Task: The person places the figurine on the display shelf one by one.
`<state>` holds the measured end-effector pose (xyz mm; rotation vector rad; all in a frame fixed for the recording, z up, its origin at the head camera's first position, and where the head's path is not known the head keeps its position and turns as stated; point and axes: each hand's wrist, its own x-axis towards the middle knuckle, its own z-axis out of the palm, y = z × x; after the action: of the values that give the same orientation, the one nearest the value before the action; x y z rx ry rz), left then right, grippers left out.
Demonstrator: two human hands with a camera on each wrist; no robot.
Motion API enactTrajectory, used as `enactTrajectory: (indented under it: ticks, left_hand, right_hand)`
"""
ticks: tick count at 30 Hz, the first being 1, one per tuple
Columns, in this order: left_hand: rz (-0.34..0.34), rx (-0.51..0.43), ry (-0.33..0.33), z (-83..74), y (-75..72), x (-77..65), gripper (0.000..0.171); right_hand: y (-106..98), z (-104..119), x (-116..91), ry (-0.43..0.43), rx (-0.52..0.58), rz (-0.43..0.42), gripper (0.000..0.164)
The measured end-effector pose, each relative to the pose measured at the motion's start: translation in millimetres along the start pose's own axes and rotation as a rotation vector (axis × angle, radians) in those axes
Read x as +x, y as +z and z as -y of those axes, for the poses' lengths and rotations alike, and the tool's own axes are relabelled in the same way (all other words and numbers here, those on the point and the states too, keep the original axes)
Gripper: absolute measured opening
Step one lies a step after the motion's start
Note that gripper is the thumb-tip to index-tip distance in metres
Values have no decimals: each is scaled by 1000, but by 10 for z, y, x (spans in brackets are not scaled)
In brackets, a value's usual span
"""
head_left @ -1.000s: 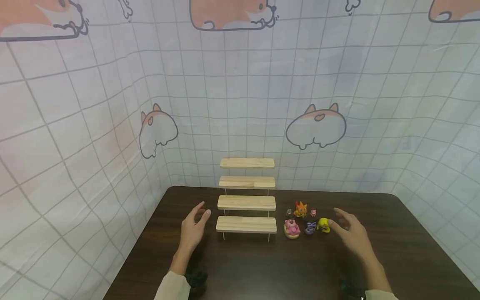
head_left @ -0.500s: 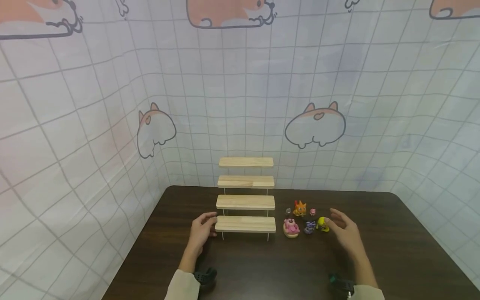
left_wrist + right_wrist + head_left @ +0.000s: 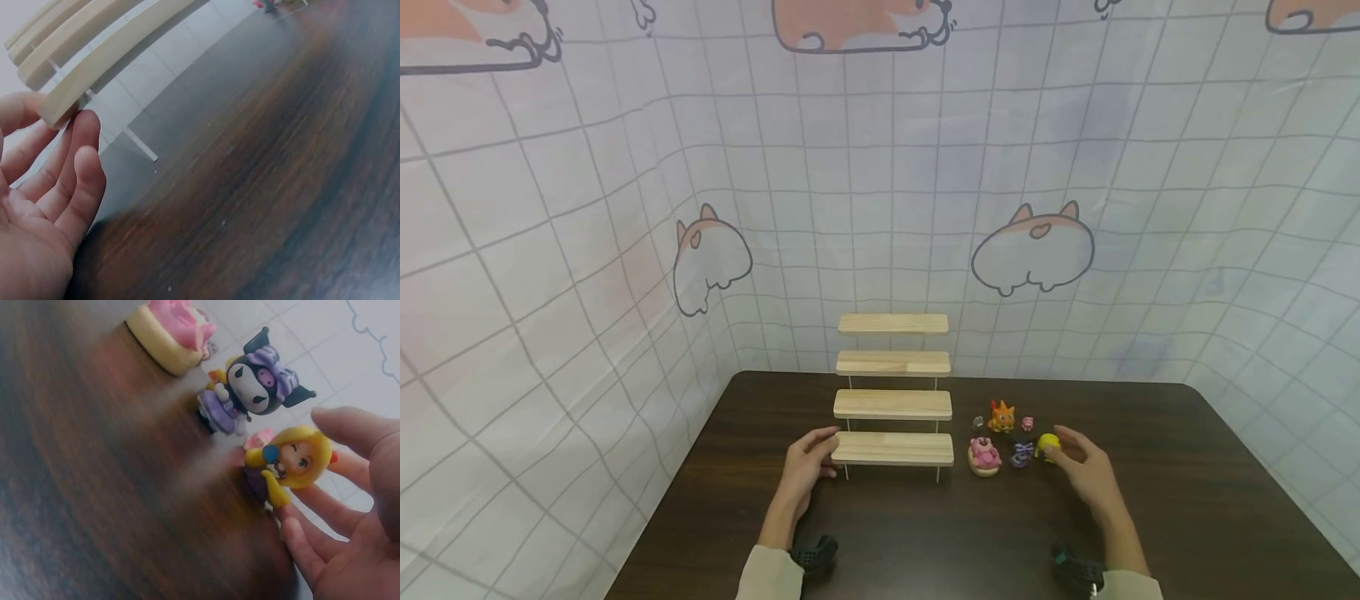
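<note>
Right wrist view: right hand (image 3: 375, 537), fingers apart, surrounds the yellow-haired figurine (image 3: 290, 462) (left hand (image 3: 40, 231) pinches the wooden rack (image 3: 892, 404)); purple-dressed figurine (image 3: 253, 390) beyond the thumb.

Booth-like setting, room type unclear: dog-print sheeting (image 3: 887, 192) on three sides of dark table (image 3: 940, 533)

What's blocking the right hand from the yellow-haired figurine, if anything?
Nothing visible. The right hand is right at the yellow-haired figurine; whether they touch isn't clear. The purple-dressed figurine and pink bear figurine stand on its other side, away from that hand.
</note>
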<state>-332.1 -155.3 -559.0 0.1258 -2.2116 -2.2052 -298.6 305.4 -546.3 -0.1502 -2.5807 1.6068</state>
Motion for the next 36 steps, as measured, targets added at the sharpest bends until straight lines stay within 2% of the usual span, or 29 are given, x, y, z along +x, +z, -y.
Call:
enactTrajectory:
  ticks: [7, 13, 18, 36]
  left_hand:
    - [60, -53, 2, 24, -46, -6, 45]
    - [86, -80, 15, 47, -66, 2, 50]
    - [82, -106, 19, 42, -83, -26, 50]
    - [77, -104, 30, 50, -113, -54, 49]
  right_hand:
    - [13, -82, 20, -16, -28, -9, 63]
    - [18, -123, 30, -29, -59, -15, 58]
    - [32, -103, 44, -43, -80, -37, 55]
    - [63, -65, 30, -15, -75, -66, 49]
